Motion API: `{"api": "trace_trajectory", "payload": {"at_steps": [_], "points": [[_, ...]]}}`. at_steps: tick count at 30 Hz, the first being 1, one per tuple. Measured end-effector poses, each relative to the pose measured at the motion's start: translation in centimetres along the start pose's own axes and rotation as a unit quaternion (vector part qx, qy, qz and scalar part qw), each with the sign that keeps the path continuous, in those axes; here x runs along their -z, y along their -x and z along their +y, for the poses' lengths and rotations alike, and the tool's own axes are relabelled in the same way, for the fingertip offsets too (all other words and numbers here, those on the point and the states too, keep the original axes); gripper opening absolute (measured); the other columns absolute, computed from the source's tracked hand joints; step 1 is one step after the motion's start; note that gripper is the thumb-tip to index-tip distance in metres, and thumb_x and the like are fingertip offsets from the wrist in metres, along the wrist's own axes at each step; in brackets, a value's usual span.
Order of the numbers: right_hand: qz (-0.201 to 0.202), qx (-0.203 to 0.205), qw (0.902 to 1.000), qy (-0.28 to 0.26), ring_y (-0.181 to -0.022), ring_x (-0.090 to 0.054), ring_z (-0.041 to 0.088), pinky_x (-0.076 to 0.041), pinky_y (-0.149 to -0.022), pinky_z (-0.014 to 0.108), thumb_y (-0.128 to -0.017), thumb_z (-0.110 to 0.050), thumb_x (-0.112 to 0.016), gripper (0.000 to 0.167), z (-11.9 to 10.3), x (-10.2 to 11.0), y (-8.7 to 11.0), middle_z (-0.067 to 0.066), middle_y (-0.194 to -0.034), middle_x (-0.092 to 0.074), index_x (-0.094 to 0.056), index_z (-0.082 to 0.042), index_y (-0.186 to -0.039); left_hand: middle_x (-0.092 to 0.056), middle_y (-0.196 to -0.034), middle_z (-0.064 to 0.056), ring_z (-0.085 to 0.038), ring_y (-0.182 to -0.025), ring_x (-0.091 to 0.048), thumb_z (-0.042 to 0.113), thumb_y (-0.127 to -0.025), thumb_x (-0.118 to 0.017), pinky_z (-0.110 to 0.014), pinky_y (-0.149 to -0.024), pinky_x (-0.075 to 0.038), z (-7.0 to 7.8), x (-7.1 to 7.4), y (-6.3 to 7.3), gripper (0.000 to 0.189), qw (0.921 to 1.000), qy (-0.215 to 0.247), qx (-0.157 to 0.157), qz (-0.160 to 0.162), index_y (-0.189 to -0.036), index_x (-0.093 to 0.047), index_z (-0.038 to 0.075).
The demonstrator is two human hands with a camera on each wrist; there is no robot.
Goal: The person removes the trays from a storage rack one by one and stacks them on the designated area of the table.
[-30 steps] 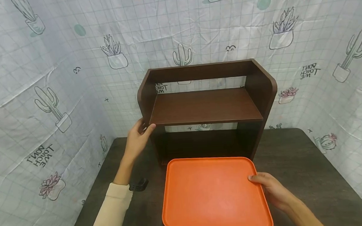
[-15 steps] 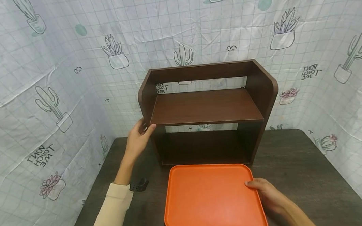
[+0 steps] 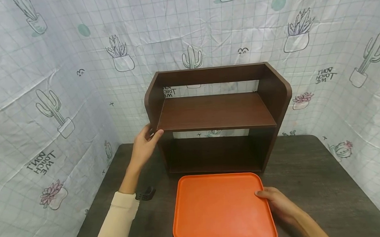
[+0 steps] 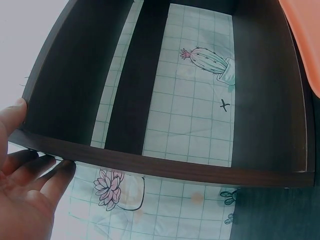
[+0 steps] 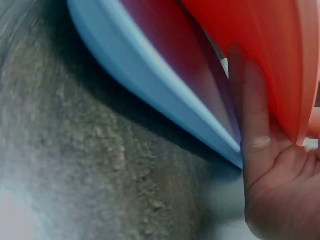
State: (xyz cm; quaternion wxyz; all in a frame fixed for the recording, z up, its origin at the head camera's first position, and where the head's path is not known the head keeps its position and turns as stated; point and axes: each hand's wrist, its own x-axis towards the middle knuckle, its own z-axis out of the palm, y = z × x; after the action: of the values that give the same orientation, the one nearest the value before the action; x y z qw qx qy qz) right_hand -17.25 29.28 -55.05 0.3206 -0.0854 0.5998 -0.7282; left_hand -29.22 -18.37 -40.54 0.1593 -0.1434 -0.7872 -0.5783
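Observation:
A dark brown two-level wooden shelf (image 3: 215, 111) stands at the back of the dark table (image 3: 308, 162). My left hand (image 3: 152, 134) grips its left side panel, thumb at the front and fingers behind. In the left wrist view the thumb and fingers of that hand (image 4: 25, 185) pinch the panel's edge (image 4: 150, 167). In front of the shelf lies an orange tray (image 3: 220, 210). My right hand (image 3: 271, 200) holds its right rim, thumb on top. In the right wrist view its fingers (image 5: 255, 125) curl under the orange tray (image 5: 260, 40), which is lifted off a light blue tray (image 5: 150, 80).
A white curtain (image 3: 46, 86) printed with cacti closes in the table at the back and on both sides. Both levels of the shelf hold nothing. Bare tabletop lies to the left and right of the trays.
The orange tray has drawn back toward me and away from the shelf, uncovering the lower compartment. My left hand has stayed on the side panel.

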Motion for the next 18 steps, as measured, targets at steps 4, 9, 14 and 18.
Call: {"api": "trace_trajectory", "payload": {"at_steps": [4, 9, 14, 18], "points": [[0.043, -0.015, 0.9972, 0.06, -0.1, -0.078, 0.017, -0.067, -0.088, 0.037, -0.115, -0.022, -0.045, 0.038, -0.5, -0.4, -0.1, 0.002, -0.109, -0.08, -0.059, 0.007, -0.134, -0.056, -0.157, -0.019, -0.035, -0.145, -0.057, 0.031, -0.104, -0.073, -0.047, -0.118, -0.051, 0.0, 0.0, 0.0, 0.06, 1.0, 0.002, 0.001, 0.001, -0.154, -0.054, 0.006], [0.109, -0.053, 0.979, 0.164, -0.093, -0.077, 0.019, -0.067, -0.081, 0.04, -0.114, -0.025, -0.05, 0.051, -1.2, -1.1, 0.0, 0.005, -0.104, -0.079, -0.05, 0.018, -0.14, -0.056, -0.157, -0.017, -0.034, -0.146, -0.057, 0.033, -0.103, -0.073, -0.046, -0.119, -0.051, 0.0, 0.0, -0.1, 0.06, 1.0, 0.001, 0.004, 0.001, -0.154, -0.054, 0.007], [0.198, -0.045, 0.9331, 0.297, -0.086, -0.075, 0.021, -0.067, -0.069, 0.039, -0.109, -0.023, -0.061, 0.05, -2.0, -2.1, 0.1, 0.012, -0.103, -0.078, -0.057, 0.019, -0.135, -0.055, -0.159, -0.017, -0.034, -0.147, -0.056, 0.033, -0.104, -0.073, -0.047, -0.119, -0.05, 0.1, 0.0, -0.1, 0.061, 1.0, -0.001, 0.005, -0.002, -0.155, -0.053, 0.007], [0.269, -0.035, 0.8682, 0.415, -0.072, -0.074, 0.018, -0.065, -0.061, 0.039, -0.104, -0.021, -0.068, 0.039, -2.8, -3.1, 0.3, 0.017, -0.101, -0.079, -0.068, 0.013, -0.124, -0.055, -0.159, -0.017, -0.034, -0.147, -0.055, 0.035, -0.104, -0.072, -0.047, -0.119, -0.05, 0.1, 0.0, 0.0, 0.062, 0.9999, -0.008, 0.007, -0.002, -0.156, -0.052, 0.008]]}}
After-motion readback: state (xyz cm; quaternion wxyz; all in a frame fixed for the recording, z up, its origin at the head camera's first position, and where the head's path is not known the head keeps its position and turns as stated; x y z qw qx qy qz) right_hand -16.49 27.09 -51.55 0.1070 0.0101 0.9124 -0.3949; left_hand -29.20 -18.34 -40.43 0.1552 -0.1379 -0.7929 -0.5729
